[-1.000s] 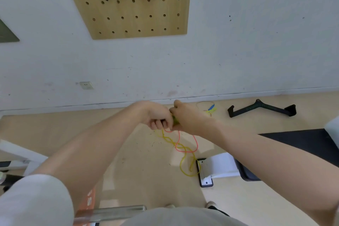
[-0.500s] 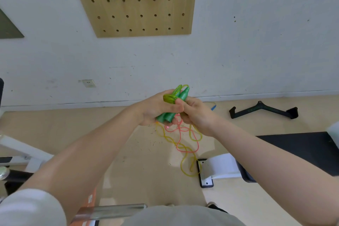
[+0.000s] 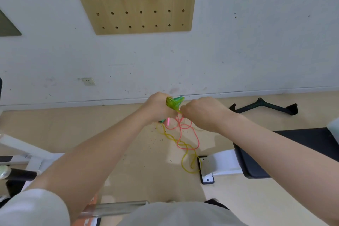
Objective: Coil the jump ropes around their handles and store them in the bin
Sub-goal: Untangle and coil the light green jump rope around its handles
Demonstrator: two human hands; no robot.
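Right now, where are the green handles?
Head view, centre: the green handles sit gripped in the left hand, touching the right hand.

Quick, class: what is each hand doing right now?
Left hand: grips the green handles.
Right hand: fingers curled at the cords beside the handles; the grip itself is hidden.

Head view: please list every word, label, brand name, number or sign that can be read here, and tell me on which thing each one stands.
No text can be read.
Orange panel at the bottom edge: it bears white marks, too cut off and blurred to read.
Wall socket: no legible marking.
Green jump rope handles, pegboard and black cable handle on the floor: no visible print.
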